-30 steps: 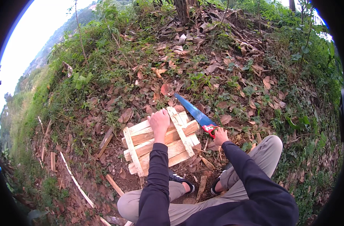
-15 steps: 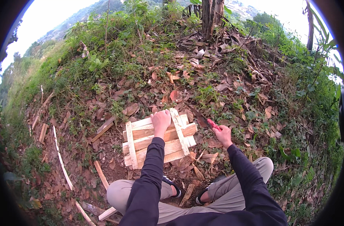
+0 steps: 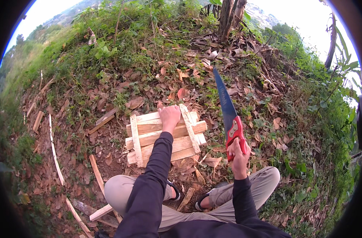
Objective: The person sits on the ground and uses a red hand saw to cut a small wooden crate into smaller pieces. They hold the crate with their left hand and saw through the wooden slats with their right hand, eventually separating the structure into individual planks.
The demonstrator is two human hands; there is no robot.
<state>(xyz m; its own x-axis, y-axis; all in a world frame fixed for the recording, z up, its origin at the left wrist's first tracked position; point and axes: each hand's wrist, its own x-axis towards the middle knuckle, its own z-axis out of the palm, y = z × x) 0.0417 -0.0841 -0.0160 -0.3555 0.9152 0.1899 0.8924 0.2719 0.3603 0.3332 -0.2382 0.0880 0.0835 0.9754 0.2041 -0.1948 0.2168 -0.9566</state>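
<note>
My left hand (image 3: 170, 117) is closed over the far slats of a small wooden panel (image 3: 155, 137), its fingertips partly hidden. The panel lies on the ground in front of my knees. Several rough pale slats run across it, and two narrow crosspieces lie over them, one near each end. Held in my right hand (image 3: 239, 154) is a handsaw (image 3: 228, 104) with a red handle and a dark blade. The blade points up and away from me, to the right of the panel and apart from it.
Loose wooden strips (image 3: 97, 174) and offcuts (image 3: 103, 120) lie to the left, and a short wood piece (image 3: 185, 199) rests between my feet. Dry leaves cover the slope ahead. A tree trunk (image 3: 230, 20) stands at the far side, with green plants (image 3: 316, 95) on the right.
My right hand has swung the saw from a low angle behind the panel to blade-up on the right, its flat side showing. My left hand keeps its place on the panel.
</note>
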